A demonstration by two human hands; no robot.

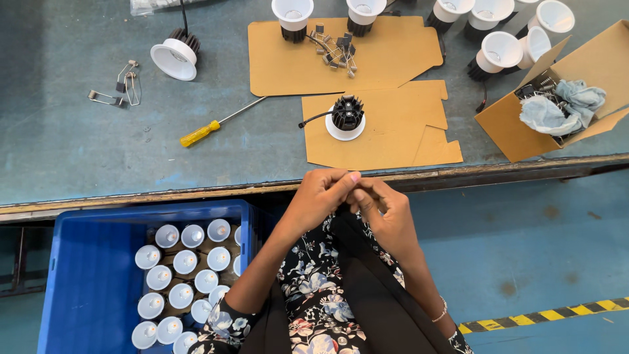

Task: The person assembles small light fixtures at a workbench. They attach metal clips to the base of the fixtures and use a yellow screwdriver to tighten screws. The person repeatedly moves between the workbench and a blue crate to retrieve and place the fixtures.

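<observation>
Left hand [322, 196] and right hand [386, 211] meet below the tabletop's [78, 131] near edge, fingers [347, 187] pinched together on something too small to identify. Held over the lap, it could drop to the floor.

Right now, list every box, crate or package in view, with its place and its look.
Cardboard box: right end of the table, open, brown, holding pale blue cloth and metal springs.
Blue crate: below the table edge at left, rectangular plastic, holding rows of white lamps.
Clear plastic bag: top left edge, mostly cut off.
No labels, signs or screens.
</observation>
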